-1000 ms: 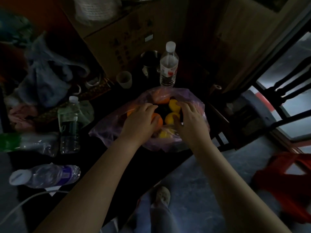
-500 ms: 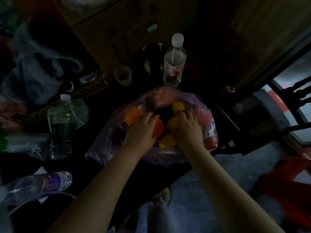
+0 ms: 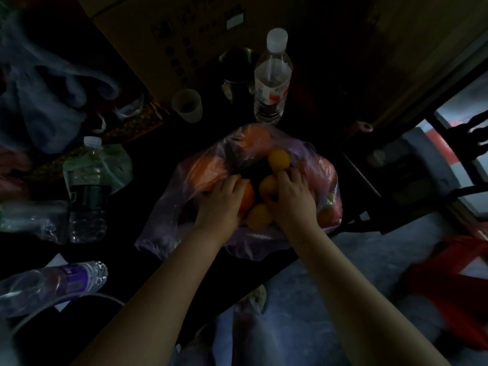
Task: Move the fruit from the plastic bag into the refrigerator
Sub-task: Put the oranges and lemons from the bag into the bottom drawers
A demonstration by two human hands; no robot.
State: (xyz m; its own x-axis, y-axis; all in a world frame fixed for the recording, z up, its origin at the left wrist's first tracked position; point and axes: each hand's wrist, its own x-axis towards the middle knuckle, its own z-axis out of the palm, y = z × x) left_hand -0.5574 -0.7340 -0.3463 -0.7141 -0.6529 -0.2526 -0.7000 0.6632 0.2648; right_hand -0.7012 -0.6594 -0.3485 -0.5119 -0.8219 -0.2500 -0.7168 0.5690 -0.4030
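A pale purple plastic bag (image 3: 163, 215) lies open on the dark table, holding several orange and yellow fruits. Both my hands are inside its mouth. My left hand (image 3: 220, 204) curls over a round orange fruit (image 3: 247, 198). My right hand (image 3: 291, 200) grips a small yellow fruit (image 3: 268, 184) with fingers and thumb. Another yellow fruit (image 3: 278, 159) sits just beyond my right fingers, and a third (image 3: 260, 216) lies between my wrists. The refrigerator is out of view.
A tall water bottle (image 3: 272, 80), a metal mug (image 3: 236, 75) and a small cup (image 3: 187, 105) stand behind the bag. More bottles (image 3: 87, 191) lie left. A cardboard box (image 3: 169, 35) rises at the back. A red bag (image 3: 446, 297) lies on the floor at right.
Both hands went deeper into the bag. My right hand closed round a yellow fruit and my left hand settled on the orange one. The view shifted slightly.
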